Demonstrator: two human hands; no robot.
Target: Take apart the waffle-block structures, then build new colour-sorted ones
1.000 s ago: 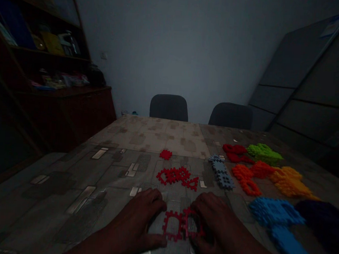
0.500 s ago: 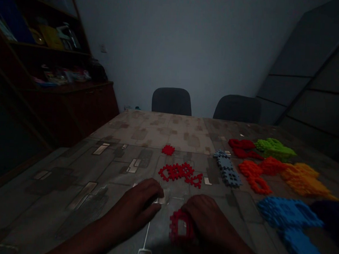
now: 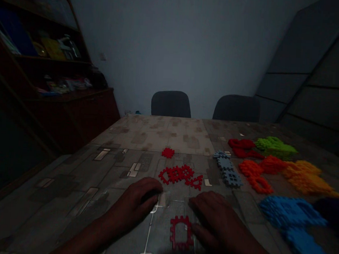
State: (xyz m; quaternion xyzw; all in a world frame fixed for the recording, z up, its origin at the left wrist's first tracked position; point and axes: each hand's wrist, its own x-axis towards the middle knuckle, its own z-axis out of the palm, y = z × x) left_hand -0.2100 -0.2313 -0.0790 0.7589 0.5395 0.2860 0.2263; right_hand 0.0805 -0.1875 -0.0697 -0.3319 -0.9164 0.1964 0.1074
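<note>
A dark red square interlocking tile [image 3: 172,233] with toothed edges and an arched opening lies flat on the table, near me. Just to its right is my right hand [image 3: 214,216], palm down, fingers apart from the thumb; the thumb tip is at the tile's right edge, and I cannot tell if it touches. My left hand [image 3: 142,192] rests on the tablecloth to the left, fingers curved and thumb apart, with nothing in it. Beyond both hands lie several joined or overlapping red tiles [image 3: 175,174], a red triangular tile [image 3: 195,182] and a small red toothed piece [image 3: 168,153].
Grey tiles [image 3: 228,170] lie in a row right of centre. Further right are piles of red [image 3: 241,144], green [image 3: 275,147], orange [image 3: 252,169], yellow [image 3: 306,176] and blue tiles [image 3: 291,213]. Two chairs [image 3: 171,103] stand behind the table; a shelf cabinet [image 3: 93,108] is at left.
My right hand has let go of the square red tile, which now lies flat. That hand has shifted slightly right. The left hand has hardly moved.
</note>
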